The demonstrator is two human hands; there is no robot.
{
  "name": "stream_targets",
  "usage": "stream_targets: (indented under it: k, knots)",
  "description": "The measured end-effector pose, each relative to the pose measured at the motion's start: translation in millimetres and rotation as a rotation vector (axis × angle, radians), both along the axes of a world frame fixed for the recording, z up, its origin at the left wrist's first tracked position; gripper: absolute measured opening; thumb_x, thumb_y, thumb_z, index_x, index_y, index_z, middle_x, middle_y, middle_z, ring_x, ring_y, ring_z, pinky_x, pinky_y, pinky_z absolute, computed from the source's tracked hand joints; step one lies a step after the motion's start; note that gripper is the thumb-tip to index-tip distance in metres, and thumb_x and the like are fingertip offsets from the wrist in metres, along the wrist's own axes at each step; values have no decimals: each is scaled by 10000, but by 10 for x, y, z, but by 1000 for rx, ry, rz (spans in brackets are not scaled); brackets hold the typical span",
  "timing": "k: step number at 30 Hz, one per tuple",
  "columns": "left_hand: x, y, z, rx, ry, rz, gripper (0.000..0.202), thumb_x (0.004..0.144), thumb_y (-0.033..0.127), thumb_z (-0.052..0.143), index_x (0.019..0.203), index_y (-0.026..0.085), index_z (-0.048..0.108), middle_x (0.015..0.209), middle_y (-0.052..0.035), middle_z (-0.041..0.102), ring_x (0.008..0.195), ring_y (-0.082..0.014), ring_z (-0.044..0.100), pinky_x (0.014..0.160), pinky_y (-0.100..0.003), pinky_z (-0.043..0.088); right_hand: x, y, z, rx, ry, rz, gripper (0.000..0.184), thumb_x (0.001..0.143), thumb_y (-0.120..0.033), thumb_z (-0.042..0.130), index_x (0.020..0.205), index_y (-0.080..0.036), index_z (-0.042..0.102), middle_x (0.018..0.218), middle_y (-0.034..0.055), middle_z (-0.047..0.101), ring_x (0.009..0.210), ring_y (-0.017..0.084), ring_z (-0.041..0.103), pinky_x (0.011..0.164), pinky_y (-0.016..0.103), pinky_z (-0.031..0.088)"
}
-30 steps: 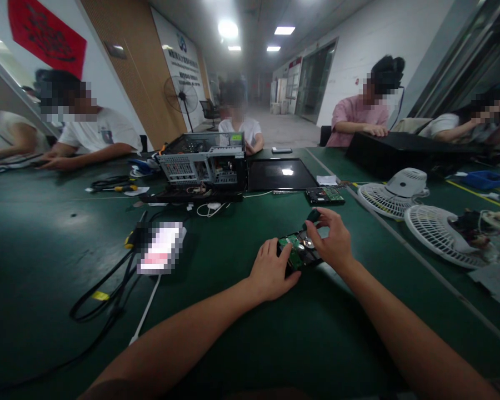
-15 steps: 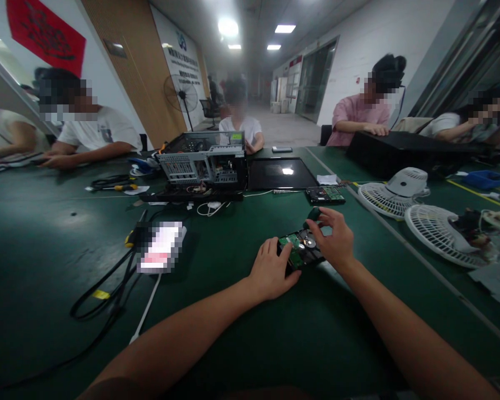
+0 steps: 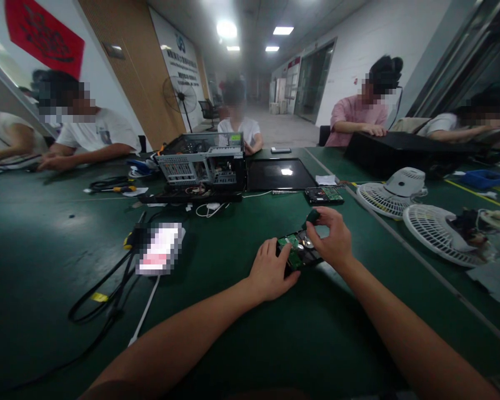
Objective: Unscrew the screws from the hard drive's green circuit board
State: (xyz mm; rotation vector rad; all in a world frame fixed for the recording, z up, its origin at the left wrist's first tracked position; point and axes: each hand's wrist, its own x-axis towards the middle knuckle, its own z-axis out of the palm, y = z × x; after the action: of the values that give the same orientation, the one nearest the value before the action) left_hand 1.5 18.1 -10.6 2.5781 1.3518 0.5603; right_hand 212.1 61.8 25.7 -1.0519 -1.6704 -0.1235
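Observation:
A hard drive [image 3: 302, 253] lies circuit-board side up on the green table in front of me. My left hand [image 3: 271, 270] grips its left end, fingers over the top edge and thumb along the near side. Above the drive's right part, my right hand [image 3: 332, 236] pinches the dark, stubby handle of a screwdriver [image 3: 312, 218]. The handle stands nearly upright over the drive. I cannot clearly make out the shaft or whether its tip touches a screw. Farther back lies a second hard drive [image 3: 324, 195].
An opened computer case [image 3: 202, 166] and a black flat panel [image 3: 281, 173] stand behind. White fan parts [image 3: 444, 234] lie on the right. On the left are a phone [image 3: 160, 248] with a white cable and a black cable [image 3: 81, 319]. Several people sit around the table.
Both hands keep their hold on the drive and the screwdriver; the right fingers have shifted very slightly around the handle. The view has moved a little. At far right a person's arms have lowered.

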Motion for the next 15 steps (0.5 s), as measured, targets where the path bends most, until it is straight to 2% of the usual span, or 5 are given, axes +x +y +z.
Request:
stream_targets:
  k: [4,9,15]
  knots:
    - [4,2,-12,-2,-14,4,753,875,583,621,1501,239,384,1506,-166,335,1396,-399,340,1138,-582,347,30,5,9,37,-52,-48,427,847,-306,749,1208,-219,538,1161,98,585,733,156,648,707,372,612]
    - [0,7,9,-10,-10,-4,749,872,572,628,1498,238,386,1502,-167,346,1395,-400,341,1139,-580,345,60,-9,23,-1,-114,-43,430,895,-282,670,1285,-223,499,1166,105,618,846,203,672,788,403,610]
    - [-2,4,4,-13,-9,-1,749,871,577,626,1497,241,390,1511,-171,332,1399,-405,340,1136,-588,348,89,-6,31,18,-189,-117,447,872,-340,716,1257,-222,521,974,54,640,810,210,662,787,404,591]
